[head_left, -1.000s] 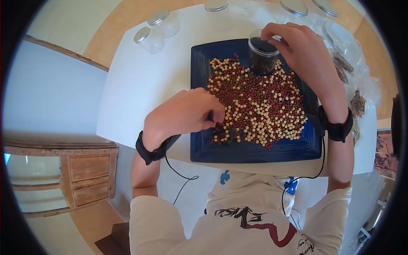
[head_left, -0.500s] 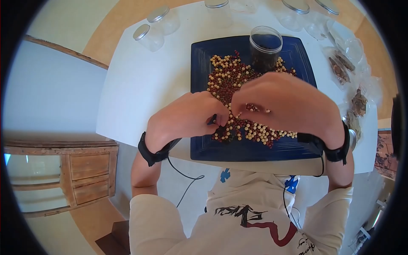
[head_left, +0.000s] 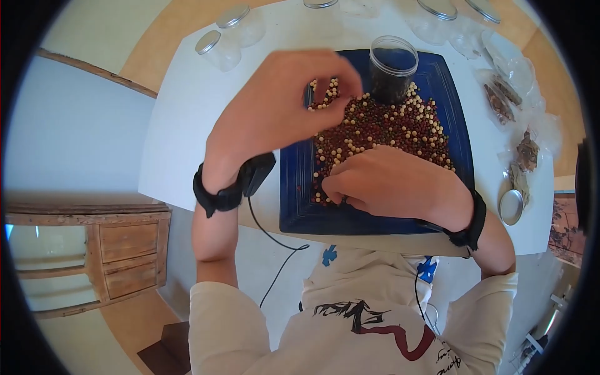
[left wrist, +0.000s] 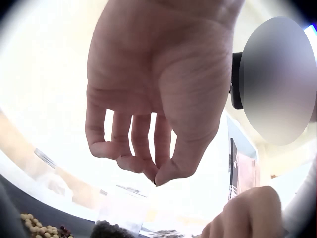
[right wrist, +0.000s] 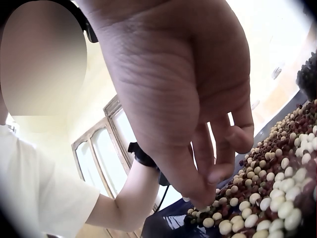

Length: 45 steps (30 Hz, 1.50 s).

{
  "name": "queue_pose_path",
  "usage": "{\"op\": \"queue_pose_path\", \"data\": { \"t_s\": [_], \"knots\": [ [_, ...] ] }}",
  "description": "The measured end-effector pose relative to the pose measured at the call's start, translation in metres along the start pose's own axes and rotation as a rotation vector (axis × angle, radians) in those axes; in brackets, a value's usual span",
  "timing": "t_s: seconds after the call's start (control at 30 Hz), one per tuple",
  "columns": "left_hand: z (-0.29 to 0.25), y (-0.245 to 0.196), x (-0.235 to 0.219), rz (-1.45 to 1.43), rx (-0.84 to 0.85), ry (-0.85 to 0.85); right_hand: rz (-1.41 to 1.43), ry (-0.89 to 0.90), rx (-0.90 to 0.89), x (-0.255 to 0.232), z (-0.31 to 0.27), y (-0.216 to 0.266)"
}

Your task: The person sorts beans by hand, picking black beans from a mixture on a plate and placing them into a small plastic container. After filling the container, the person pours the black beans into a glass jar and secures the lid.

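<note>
Mixed red, cream and dark beans (head_left: 375, 125) lie spread on a blue tray (head_left: 464, 150). A clear open jar (head_left: 392, 69) with dark contents stands at the tray's far side. Left of this jar, my left hand (head_left: 284, 103) is raised over the beans. In the left wrist view, the left thumb and a fingertip pinch a small dark bean (left wrist: 155, 183). My right hand (head_left: 397, 187) is low over the tray's near left part. The right wrist view shows its thumb and index finger (right wrist: 198, 197) pinching down at the beans, largely hiding what is between them.
Lidded clear jars (head_left: 220, 53) stand along the white table's (head_left: 181, 125) far edge. Plastic bags of dried pieces (head_left: 500, 103) and a round metal lid (head_left: 511, 207) lie to the right. A cable (head_left: 275, 278) hangs from the left wrist.
My left hand has risen from the beans toward the jar. The right hand has gone from the jar down to the near left beans, where the left hand was.
</note>
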<state>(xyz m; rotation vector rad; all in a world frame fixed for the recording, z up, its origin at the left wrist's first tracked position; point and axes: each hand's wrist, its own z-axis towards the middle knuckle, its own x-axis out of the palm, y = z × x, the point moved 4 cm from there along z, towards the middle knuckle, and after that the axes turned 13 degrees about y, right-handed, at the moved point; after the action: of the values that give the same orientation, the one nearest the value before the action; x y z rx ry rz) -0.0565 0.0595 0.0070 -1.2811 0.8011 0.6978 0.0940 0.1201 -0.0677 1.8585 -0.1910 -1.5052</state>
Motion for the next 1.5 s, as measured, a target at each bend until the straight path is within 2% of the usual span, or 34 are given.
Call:
{"op": "queue_pose_path", "data": {
  "t_s": [0.07, 0.23, 0.37, 0.43, 0.57, 0.77, 0.83, 0.87, 0.93, 0.97, 1.03, 1.07, 1.1, 1.13, 1.17, 1.2, 1.27, 1.3, 1.4, 1.43, 1.5],
  "knots": [
    [0.017, -0.002, -0.005, 0.056, 0.061, -0.101, 0.001, -0.021, -0.031, -0.002, 0.000, 0.002],
    [0.055, -0.008, -0.003, 0.084, 0.130, -0.131, 0.063, 0.087, 0.037, 0.001, 0.003, 0.000],
    [0.074, -0.002, 0.002, 0.158, 0.183, -0.138, -0.045, 0.093, 0.041, 0.003, 0.001, 0.000],
    [0.077, 0.001, 0.003, 0.152, 0.182, -0.131, 0.002, -0.014, -0.041, 0.001, 0.000, 0.002],
    [0.078, 0.011, 0.003, 0.154, 0.115, -0.136, 0.043, -0.099, -0.126, -0.001, -0.002, 0.002],
    [0.075, 0.017, 0.004, 0.195, 0.057, -0.205, -0.004, 0.044, -0.020, -0.029, -0.010, 0.011],
    [0.072, 0.018, 0.002, 0.186, 0.042, -0.218, 0.174, 0.153, 0.094, -0.044, -0.012, 0.006],
    [0.071, 0.019, 0.000, 0.176, 0.028, -0.228, 0.172, 0.152, 0.095, -0.048, -0.013, 0.003],
    [0.068, 0.020, 0.000, 0.169, 0.017, -0.230, 0.149, -0.061, -0.028, -0.064, -0.022, 0.002],
    [0.065, 0.021, 0.000, 0.159, 0.004, -0.230, 0.147, -0.060, -0.029, -0.069, -0.026, 0.000],
    [0.059, 0.019, -0.002, 0.127, 0.000, -0.242, 0.053, -0.232, 0.090, -0.089, -0.038, -0.005],
    [0.056, 0.018, -0.004, 0.092, -0.002, -0.251, 0.051, -0.232, 0.090, -0.096, -0.042, -0.007],
    [0.050, 0.013, -0.006, 0.093, -0.001, -0.250, 0.031, -0.346, 0.178, -0.105, -0.048, -0.013],
    [0.044, 0.009, -0.008, 0.046, -0.049, -0.234, 0.010, -0.460, 0.267, -0.113, -0.054, -0.019],
    [0.036, 0.007, -0.008, 0.000, -0.097, -0.217, 0.010, -0.462, 0.269, -0.116, -0.056, -0.026],
    [0.028, 0.005, -0.007, 0.000, -0.096, -0.214, -0.065, -0.550, 0.320, -0.121, -0.060, -0.034],
    [0.014, 0.003, -0.003, -0.017, -0.139, -0.104, -0.186, -0.696, 0.382, -0.125, -0.064, -0.043],
    [0.006, 0.002, -0.001, -0.016, -0.139, -0.103, -0.186, -0.698, 0.381, -0.124, -0.064, -0.048],
    [-0.015, 0.009, 0.017, -0.026, -0.183, 0.154, -0.228, -0.753, 0.394, -0.123, -0.064, -0.063],
    [-0.023, 0.015, 0.022, -0.029, -0.189, 0.155, -0.224, -0.761, 0.384, -0.122, -0.065, -0.067],
    [-0.037, 0.023, 0.038, -0.028, -0.146, 0.307, -0.213, -0.766, 0.370, -0.121, -0.065, -0.069]
  ]
}}
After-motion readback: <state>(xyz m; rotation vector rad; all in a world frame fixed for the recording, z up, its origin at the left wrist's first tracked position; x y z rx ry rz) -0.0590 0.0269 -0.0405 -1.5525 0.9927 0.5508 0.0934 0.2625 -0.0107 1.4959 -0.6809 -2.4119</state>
